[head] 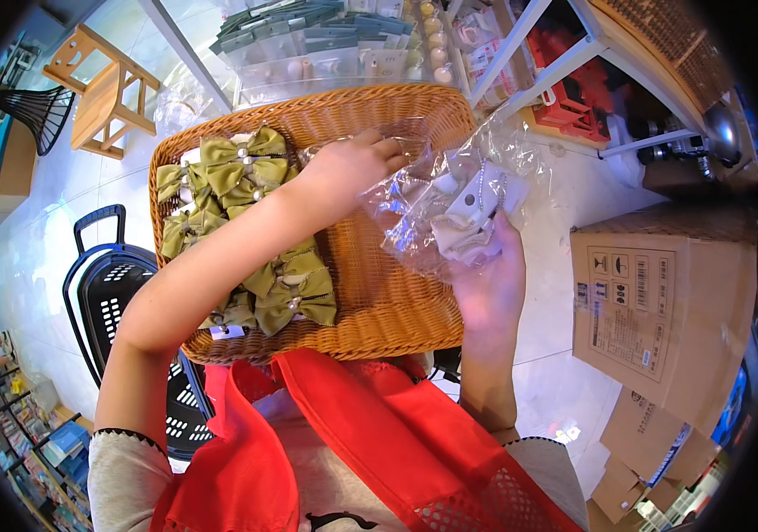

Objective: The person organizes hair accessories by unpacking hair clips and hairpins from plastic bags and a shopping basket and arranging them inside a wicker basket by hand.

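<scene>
An orange-brown wicker basket lies in front of me. Its left part holds several olive-green fabric bows with pearl beads, some on white cards. My right hand grips a clear plastic bag from below and the right side. Inside the bag are pale grey-white fabric bows with beaded trim and a white card. My left hand reaches across the basket to the bag's left side, its fingers curled at crinkled clear plastic. Whether those fingers pinch the plastic cannot be told.
A metal-framed rack with packaged goods stands beyond the basket. Cardboard boxes are at the right. A black perforated plastic basket sits on the floor at the left, with a small wooden chair farther off.
</scene>
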`<move>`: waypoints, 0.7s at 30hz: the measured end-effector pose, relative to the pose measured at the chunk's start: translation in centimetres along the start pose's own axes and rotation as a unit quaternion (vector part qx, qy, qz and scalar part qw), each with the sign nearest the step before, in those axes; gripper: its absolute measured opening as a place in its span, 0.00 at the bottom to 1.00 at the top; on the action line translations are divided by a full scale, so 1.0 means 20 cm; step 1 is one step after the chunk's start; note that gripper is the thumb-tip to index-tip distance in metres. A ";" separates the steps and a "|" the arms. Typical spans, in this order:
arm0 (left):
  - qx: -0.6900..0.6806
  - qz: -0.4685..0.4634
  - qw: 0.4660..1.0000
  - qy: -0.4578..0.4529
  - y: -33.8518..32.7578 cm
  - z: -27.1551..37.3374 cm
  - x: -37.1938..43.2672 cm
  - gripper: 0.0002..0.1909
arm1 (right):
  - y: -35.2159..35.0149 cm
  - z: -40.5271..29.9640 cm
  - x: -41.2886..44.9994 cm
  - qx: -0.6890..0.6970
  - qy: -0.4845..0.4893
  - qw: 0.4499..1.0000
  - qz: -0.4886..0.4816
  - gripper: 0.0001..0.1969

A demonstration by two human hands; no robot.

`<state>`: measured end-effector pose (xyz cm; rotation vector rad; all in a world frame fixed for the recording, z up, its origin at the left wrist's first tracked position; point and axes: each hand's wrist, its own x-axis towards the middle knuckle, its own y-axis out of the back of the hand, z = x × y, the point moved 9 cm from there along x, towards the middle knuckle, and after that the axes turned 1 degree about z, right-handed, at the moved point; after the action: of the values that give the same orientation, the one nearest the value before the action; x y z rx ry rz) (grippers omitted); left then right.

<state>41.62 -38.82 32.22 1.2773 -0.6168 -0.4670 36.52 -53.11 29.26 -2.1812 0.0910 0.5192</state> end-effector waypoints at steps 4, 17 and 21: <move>-0.508 0.106 0.832 0.194 0.14 -0.06 -0.07 0.15 | -0.01 -0.04 -0.03 -0.049 0.038 0.998 0.005 0.23; -0.481 -0.007 0.850 0.216 0.13 -0.06 -0.20 0.07 | 0.06 -0.30 -0.12 -0.393 0.155 0.905 0.051 0.26; -0.409 -0.025 0.909 0.071 0.06 -0.01 -0.11 0.07 | 0.10 -0.51 -0.19 -0.342 0.274 0.896 0.068 0.28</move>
<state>40.10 -36.98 33.07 0.5134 -0.2085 -0.5871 36.09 -62.77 34.76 -2.9804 0.4229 -0.0339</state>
